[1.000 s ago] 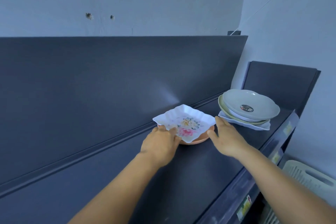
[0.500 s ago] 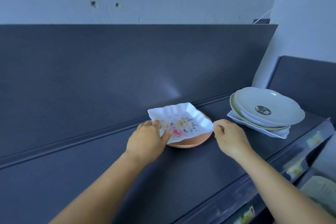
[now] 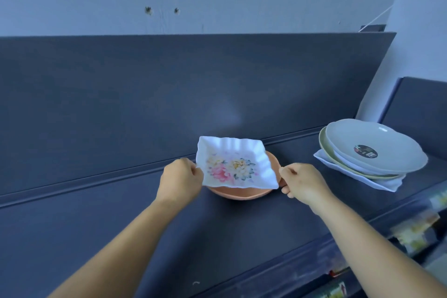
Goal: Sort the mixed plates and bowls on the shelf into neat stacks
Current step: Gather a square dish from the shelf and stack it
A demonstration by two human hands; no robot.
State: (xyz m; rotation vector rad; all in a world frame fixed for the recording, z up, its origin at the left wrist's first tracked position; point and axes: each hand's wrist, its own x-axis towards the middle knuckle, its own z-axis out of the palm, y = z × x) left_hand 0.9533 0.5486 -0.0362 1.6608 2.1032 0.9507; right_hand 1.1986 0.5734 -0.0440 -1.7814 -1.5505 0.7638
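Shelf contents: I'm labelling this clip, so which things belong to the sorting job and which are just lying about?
Job:
left hand
right hand
floral square dish
terracotta plate
stack of plates

Lying about:
price labels on the shelf edge
wall holes
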